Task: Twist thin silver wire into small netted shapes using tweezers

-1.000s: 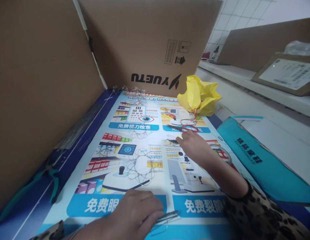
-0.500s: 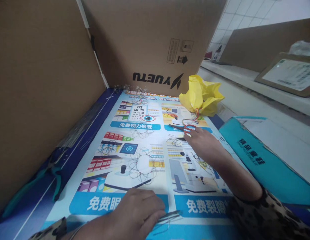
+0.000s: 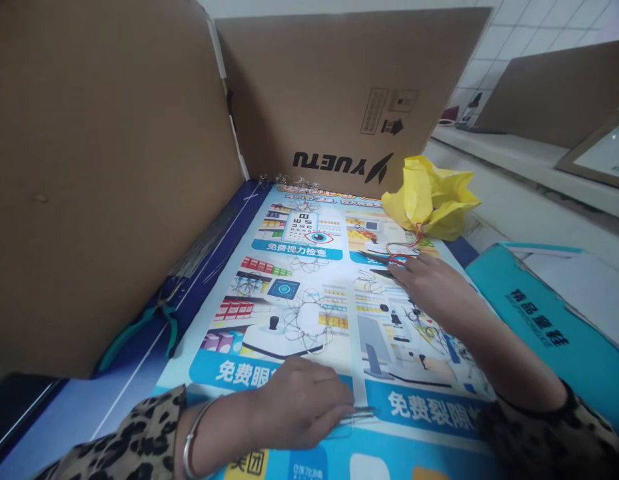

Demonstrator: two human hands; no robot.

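Note:
My left hand [image 3: 309, 407] is closed around a small bundle of thin, silvery wires [image 3: 358, 415], whose ends stick out to the right past the fingertips. Farther off to the right, my right hand [image 3: 434, 287] has its fingers closed on the handles of red-handled scissors [image 3: 374, 257]. The dark blades point left, spread apart, just above the printed sheet. Bent wire loops [image 3: 312, 323] lie on the sheet between the hands, and more tangled wire [image 3: 424, 320] lies beside the right hand.
A crumpled yellow wrapper [image 3: 426, 200] with red cord stands behind the right hand. Teal-handled pliers [image 3: 139, 330] lie at left by the cardboard wall [image 3: 114, 167]. Another cardboard panel [image 3: 329, 87] closes the back. A turquoise box [image 3: 534, 320] sits at right.
The view has shifted, so the scene sits farther right and more of the left forearm shows. Both hands keep their hold, with little movement over the sheet.

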